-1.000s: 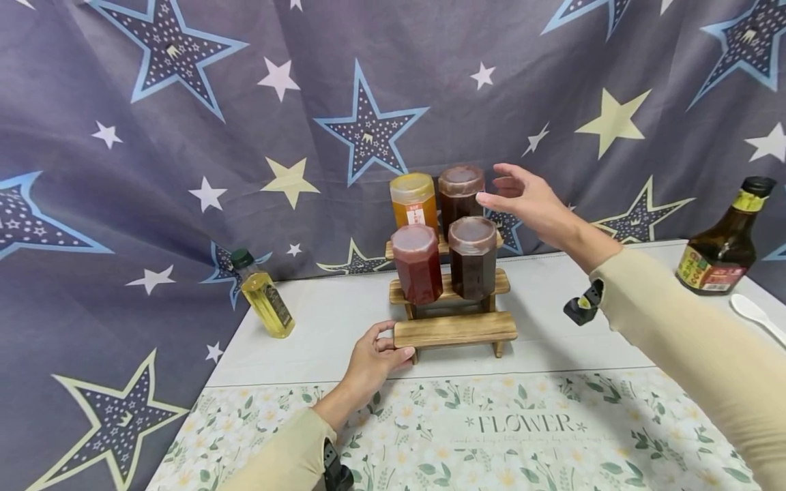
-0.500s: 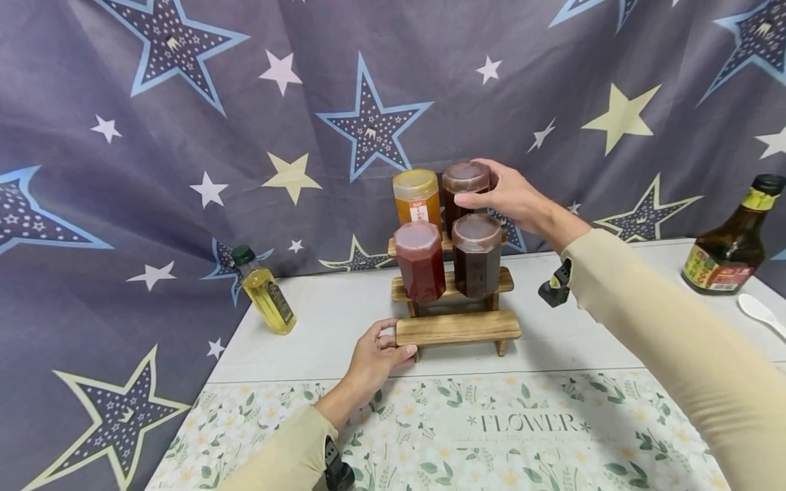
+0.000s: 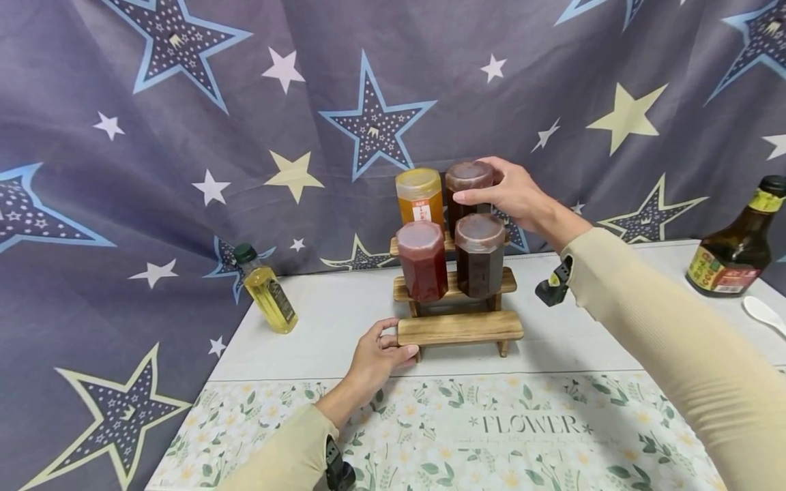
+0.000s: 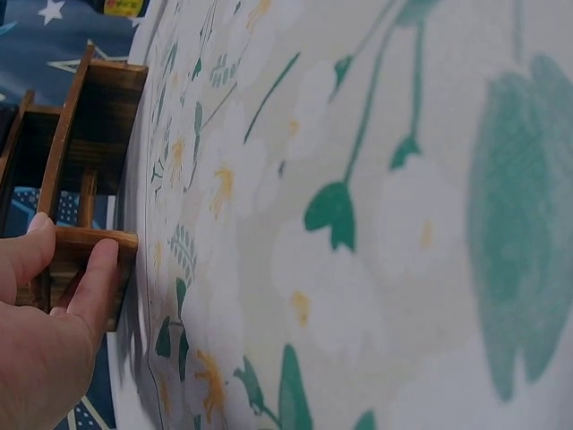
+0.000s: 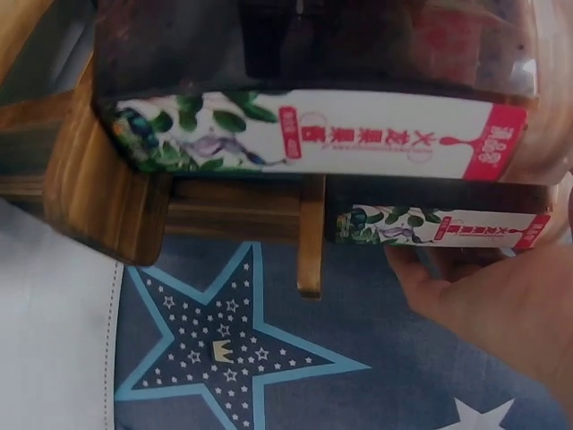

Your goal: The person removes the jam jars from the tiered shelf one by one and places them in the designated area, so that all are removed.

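Note:
A three-step wooden rack stands on the table, its lowest step bare. My left hand grips the left end of that lowest step, thumb and fingers around the wood in the left wrist view. On the top step, my right hand holds a dark jam jar at its right side, near the lid. Left of it stands a yellow jar with a white-and-orange label. The middle step bears a red jar and another dark jar, whose printed label shows in the right wrist view.
An oil bottle with a green cap stands to the left. At the right are a dark sauce bottle and a white spoon. A star-printed curtain hangs close behind the rack; a flowered cloth lies in front.
My right hand has moved left from beside the rear dark jar and taken hold of it. The left hand has stayed on the rack's lowest step.

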The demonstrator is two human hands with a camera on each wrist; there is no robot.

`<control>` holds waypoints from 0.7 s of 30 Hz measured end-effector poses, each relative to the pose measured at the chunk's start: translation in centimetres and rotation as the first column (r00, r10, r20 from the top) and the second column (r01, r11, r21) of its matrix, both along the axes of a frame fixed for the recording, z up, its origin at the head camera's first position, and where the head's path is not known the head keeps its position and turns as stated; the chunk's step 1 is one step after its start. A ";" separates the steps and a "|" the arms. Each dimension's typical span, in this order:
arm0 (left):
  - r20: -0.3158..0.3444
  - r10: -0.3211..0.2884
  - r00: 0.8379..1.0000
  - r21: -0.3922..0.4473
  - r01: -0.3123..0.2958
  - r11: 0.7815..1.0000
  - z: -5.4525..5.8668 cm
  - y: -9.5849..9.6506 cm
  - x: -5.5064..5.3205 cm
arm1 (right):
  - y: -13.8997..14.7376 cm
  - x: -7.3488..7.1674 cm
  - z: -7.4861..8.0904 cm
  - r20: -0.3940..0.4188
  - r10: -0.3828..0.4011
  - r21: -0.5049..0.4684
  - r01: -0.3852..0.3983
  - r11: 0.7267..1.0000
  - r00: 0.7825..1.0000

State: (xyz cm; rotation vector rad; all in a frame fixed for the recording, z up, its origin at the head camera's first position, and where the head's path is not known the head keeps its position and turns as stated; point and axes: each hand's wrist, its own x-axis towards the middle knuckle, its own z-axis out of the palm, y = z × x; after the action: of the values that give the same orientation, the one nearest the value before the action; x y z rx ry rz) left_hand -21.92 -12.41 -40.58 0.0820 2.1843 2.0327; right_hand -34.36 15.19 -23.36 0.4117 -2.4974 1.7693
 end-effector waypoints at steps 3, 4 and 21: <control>0.004 -0.001 1.000 0.000 0.001 1.000 0.0 0.0 0.0 | 0.0 0.1 0.0 -0.015 -0.021 0.007 0.021 1.000 1.000; 0.004 0.000 1.000 -0.001 0.000 1.000 0.0 0.0 0.0 | 0.1 0.2 0.0 -0.021 -0.029 0.006 0.030 1.000 0.999; 0.004 -0.007 1.000 -0.003 0.007 1.000 0.0 0.0 -0.1 | 7.0 2.2 1.7 -0.035 -0.176 -0.165 0.168 0.972 0.984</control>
State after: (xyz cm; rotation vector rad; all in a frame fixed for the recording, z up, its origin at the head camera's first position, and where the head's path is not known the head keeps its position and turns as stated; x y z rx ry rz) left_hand -22.00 -12.46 -40.62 0.0857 2.1814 2.0244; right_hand -32.18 22.15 -21.64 0.2191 -2.2589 1.8497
